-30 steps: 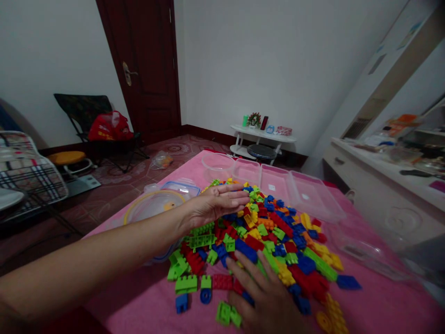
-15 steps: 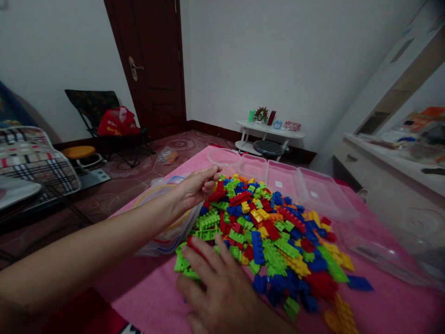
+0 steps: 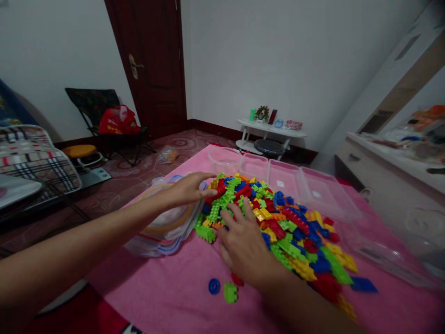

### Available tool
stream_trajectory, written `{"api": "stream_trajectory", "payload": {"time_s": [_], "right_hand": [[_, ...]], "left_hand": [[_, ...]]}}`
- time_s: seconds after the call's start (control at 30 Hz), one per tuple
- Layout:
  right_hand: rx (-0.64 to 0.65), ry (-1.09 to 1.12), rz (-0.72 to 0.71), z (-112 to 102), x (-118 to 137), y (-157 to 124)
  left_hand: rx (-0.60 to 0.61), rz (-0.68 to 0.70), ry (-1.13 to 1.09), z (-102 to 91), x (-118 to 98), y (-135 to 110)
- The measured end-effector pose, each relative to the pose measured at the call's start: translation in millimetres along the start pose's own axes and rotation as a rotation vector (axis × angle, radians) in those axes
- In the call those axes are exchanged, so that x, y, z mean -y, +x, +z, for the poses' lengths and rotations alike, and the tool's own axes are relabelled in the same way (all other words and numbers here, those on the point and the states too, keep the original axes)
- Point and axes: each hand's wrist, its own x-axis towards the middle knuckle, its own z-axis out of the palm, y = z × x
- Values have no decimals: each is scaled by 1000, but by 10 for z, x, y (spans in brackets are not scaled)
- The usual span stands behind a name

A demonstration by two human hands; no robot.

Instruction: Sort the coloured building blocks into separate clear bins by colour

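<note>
A heap of red, blue, green and yellow plastic building blocks [image 3: 288, 232] lies on a pink tablecloth [image 3: 167, 287]. My left hand [image 3: 187, 189] lies open with fingers stretched at the heap's left edge, over a stack of container lids [image 3: 163, 232]. My right hand [image 3: 245, 243] rests palm down with fingers spread on the near left part of the heap. A blue round piece [image 3: 214, 286], a green block [image 3: 230, 293] and a red piece [image 3: 237, 279] lie loose in front of it.
Clear plastic containers [image 3: 313, 195] stand in a row behind the heap, and another clear container [image 3: 385, 255] sits at the right. Beyond the table are a low white table [image 3: 271, 132], a folding chair with a red bag [image 3: 118, 121], a dark door [image 3: 149, 65] and a counter [image 3: 392, 162].
My right hand moved forward onto the heap, pushing blocks up and back; a few pieces stayed behind near the front. My left hand slid left and opened flat at the heap's edge.
</note>
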Motion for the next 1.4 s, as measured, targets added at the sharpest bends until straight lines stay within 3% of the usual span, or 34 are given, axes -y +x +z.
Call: {"api": "stream_trajectory", "payload": {"time_s": [0.17, 0.3, 0.4, 0.5, 0.63, 0.87, 0.97, 1.07, 1.17, 1.27, 1.4], "right_hand": [[-61, -71, 170, -160, -369, -73], [-153, -142, 237, -249, -409, -400], [-214, -163, -29, -173, -234, -803], [-282, -168, -342, 12, -10, -1159], [-300, -124, -391, 199, 75, -1251], [-225, -147, 54, 82, -298, -756], [-246, -78, 204, -92, -406, -763], [-368, -12, 304, -247, -536, -996], [-456, 35, 466, -265, -739, -1364], [-414, 106, 698, -132, -915, -1754], [-286, 165, 816, 154, -956, -2141]], "left_hand": [[260, 28, 107, 73, 18, 64], [395, 137, 55, 202, -105, 115], [512, 147, 93, 339, -197, 116], [524, 180, 174, 470, -280, 102], [467, 164, 254, 601, -366, 148], [140, 108, 436, 733, -538, 271], [-22, 91, 507, 709, -762, 218], [-104, 158, 461, 781, -1049, 104], [-3, 355, 369, 1033, -1306, -17], [125, 492, 359, 1347, -1471, -55], [87, 446, 410, 1570, -1556, 61]]}}
